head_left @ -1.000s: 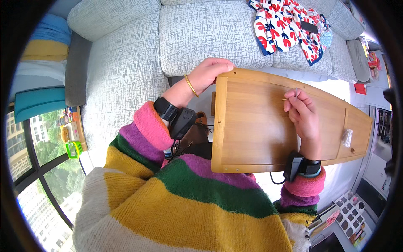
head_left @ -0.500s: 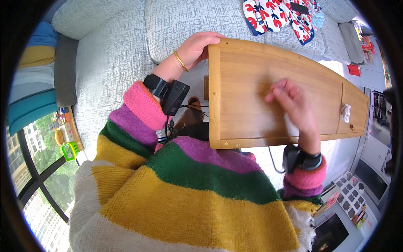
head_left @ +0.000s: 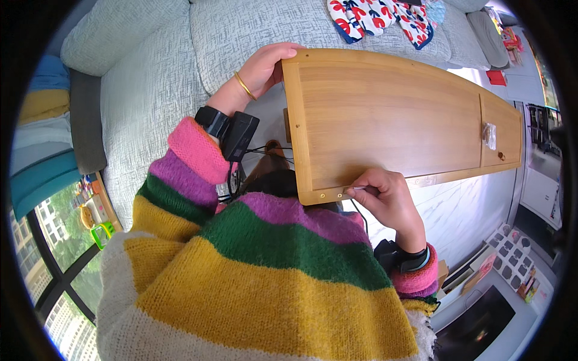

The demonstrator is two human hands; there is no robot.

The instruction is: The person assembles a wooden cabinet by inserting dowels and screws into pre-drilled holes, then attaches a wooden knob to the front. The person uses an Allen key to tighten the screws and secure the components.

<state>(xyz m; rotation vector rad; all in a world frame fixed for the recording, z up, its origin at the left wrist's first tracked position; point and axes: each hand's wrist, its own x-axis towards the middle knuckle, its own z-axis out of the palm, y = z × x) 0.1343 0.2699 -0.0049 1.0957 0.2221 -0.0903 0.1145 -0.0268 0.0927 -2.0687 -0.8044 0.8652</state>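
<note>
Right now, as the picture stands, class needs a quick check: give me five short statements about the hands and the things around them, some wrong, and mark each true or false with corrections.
1. The left hand holds the wooden panel at its far left corner. True.
2. A patterned cloth with red and blue on white lies on the sofa. True.
3. The right hand is spread flat on the sofa. False: it pinches a small thin item at the panel's near edge.
4. A gold bracelet circles the left wrist. True.
5. The clear packet lies on the sofa. False: it lies on the panel, toward its right end.
</note>
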